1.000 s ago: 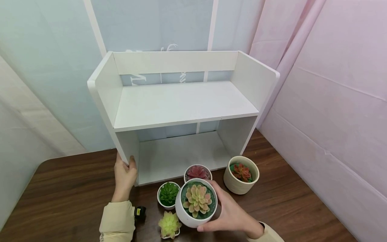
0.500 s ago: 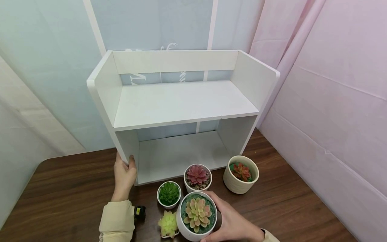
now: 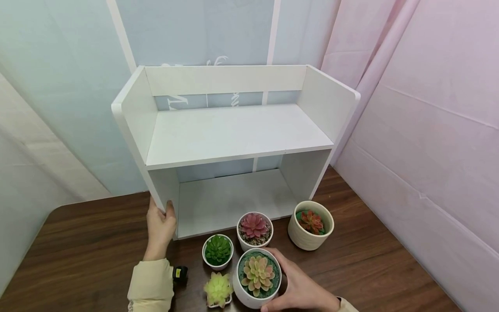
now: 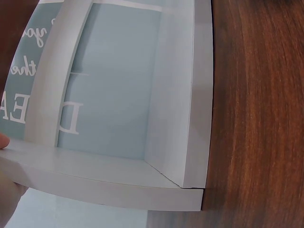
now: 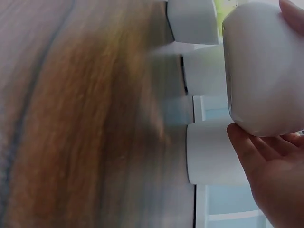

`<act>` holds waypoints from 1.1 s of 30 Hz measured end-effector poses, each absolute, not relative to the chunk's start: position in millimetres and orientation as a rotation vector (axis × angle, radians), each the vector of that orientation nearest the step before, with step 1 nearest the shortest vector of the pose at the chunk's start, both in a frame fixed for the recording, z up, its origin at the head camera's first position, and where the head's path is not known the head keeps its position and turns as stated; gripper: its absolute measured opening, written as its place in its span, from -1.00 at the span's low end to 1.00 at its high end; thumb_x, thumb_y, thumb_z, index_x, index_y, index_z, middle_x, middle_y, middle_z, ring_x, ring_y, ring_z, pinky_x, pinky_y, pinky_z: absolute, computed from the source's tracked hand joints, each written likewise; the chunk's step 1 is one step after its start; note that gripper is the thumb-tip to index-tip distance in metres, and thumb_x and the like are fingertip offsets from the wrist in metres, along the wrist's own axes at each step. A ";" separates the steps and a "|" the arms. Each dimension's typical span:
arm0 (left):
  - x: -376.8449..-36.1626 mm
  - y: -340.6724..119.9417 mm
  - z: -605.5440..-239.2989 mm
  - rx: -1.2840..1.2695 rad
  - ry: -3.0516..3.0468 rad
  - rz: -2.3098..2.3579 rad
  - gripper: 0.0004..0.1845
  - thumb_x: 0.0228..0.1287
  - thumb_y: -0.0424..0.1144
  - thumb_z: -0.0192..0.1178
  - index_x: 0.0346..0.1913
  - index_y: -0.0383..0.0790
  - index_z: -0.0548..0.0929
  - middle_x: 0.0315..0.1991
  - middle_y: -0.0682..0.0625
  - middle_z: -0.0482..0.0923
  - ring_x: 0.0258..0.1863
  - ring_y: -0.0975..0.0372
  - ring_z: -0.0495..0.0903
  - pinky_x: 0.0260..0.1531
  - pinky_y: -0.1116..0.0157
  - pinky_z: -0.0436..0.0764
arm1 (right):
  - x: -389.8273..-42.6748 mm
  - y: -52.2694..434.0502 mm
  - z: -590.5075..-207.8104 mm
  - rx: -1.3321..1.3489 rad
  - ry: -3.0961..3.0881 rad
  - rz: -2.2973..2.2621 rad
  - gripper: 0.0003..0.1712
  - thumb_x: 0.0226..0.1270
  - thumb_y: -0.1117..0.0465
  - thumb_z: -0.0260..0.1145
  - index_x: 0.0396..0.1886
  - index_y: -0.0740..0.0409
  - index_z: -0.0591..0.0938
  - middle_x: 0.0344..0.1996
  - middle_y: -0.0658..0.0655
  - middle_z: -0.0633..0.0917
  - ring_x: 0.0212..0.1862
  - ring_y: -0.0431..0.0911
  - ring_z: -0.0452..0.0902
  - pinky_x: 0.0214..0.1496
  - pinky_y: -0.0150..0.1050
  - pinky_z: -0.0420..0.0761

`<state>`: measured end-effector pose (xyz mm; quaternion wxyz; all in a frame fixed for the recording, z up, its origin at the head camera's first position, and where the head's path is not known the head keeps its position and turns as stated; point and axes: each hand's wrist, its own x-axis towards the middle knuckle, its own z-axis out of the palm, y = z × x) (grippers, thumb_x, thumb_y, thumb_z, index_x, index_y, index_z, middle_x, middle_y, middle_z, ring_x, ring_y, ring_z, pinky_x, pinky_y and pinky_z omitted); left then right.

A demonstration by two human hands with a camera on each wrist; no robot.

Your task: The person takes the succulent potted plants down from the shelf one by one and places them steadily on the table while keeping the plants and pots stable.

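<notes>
My left hand (image 3: 161,223) grips the lower left side panel of a white two-tier shelf (image 3: 238,134), thumb on the inner face; the left wrist view shows only parts of it. My right hand (image 3: 298,284) holds a round white pot (image 5: 266,71) by its side. Inside sits a pale green, pink-tipped succulent (image 3: 258,275). In the right wrist view the pot's base appears raised off the table. Just behind it stands a white pot with a dark red succulent (image 3: 254,229). To its left are a dark green succulent (image 3: 218,250) and a yellow-green succulent (image 3: 218,289) in small white pots.
A cream pot (image 3: 309,227) with an orange-red succulent stands by the shelf's right front corner. Brown wooden table (image 3: 78,247) spreads out on both sides. Pale fabric (image 3: 436,143) hangs along the right and behind the shelf.
The pot in my right hand has come down and toward me, then slightly right, uncovering the dark red succulent behind it. My left hand keeps its place on the shelf.
</notes>
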<state>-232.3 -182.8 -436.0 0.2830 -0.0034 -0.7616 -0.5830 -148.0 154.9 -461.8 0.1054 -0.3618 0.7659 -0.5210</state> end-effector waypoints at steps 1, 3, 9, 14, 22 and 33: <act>-232.1 -182.8 -436.2 -0.011 -2.039 -1.559 -0.45 0.36 -0.52 -0.12 0.41 -0.34 0.16 0.32 -0.35 0.28 0.34 -0.20 0.22 0.16 -0.33 0.24 | -148.1 155.4 -462.9 -1.063 2.263 -1.530 0.09 -0.10 0.06 0.60 0.42 -0.04 0.19 0.26 0.00 0.46 0.23 -0.14 0.42 0.28 -0.39 0.32; -231.9 -183.0 -436.5 -0.012 -2.038 -1.555 -0.45 0.36 -0.52 -0.12 0.41 -0.34 0.17 0.32 -0.35 0.28 0.34 -0.20 0.21 0.16 -0.33 0.23 | -148.0 156.4 -465.0 -1.056 2.273 -1.520 0.09 -0.10 0.05 0.61 0.41 -0.04 0.19 0.25 0.00 0.46 0.23 -0.14 0.42 0.29 -0.39 0.32; -230.2 -183.0 -435.5 -0.017 -2.032 -1.559 -0.45 0.36 -0.53 -0.11 0.40 -0.34 0.18 0.32 -0.37 0.28 0.34 -0.21 0.21 0.17 -0.33 0.23 | -147.9 158.5 -470.2 -0.979 2.333 -1.463 0.13 -0.15 0.00 0.62 0.41 -0.08 0.19 0.25 -0.07 0.46 0.22 -0.17 0.42 0.29 -0.39 0.31; -230.0 -182.3 -436.0 -0.004 -2.034 -1.575 -0.44 0.37 -0.51 -0.11 0.42 -0.31 0.17 0.33 -0.36 0.28 0.34 -0.21 0.21 0.15 -0.33 0.24 | -149.5 160.0 -476.8 -0.959 2.363 -1.442 0.15 -0.20 -0.02 0.64 0.40 -0.10 0.20 0.24 -0.10 0.47 0.22 -0.18 0.43 0.29 -0.38 0.31; -229.6 -182.0 -434.9 -0.004 -2.032 -1.578 -0.44 0.36 -0.52 -0.11 0.42 -0.33 0.16 0.32 -0.37 0.28 0.34 -0.22 0.22 0.14 -0.35 0.24 | -152.6 161.4 -484.9 -0.968 2.382 -1.423 0.12 -0.21 -0.04 0.64 0.37 -0.08 0.23 0.21 -0.11 0.49 0.19 -0.19 0.44 0.28 -0.38 0.32; -230.2 -182.2 -433.9 -0.003 -2.031 -1.579 -0.44 0.36 -0.52 -0.11 0.41 -0.35 0.16 0.32 -0.37 0.28 0.33 -0.22 0.22 0.14 -0.34 0.25 | -155.3 164.1 -490.0 -1.077 2.402 -1.400 0.13 -0.20 -0.04 0.63 0.38 -0.05 0.20 0.21 -0.05 0.48 0.19 -0.21 0.42 0.27 -0.38 0.33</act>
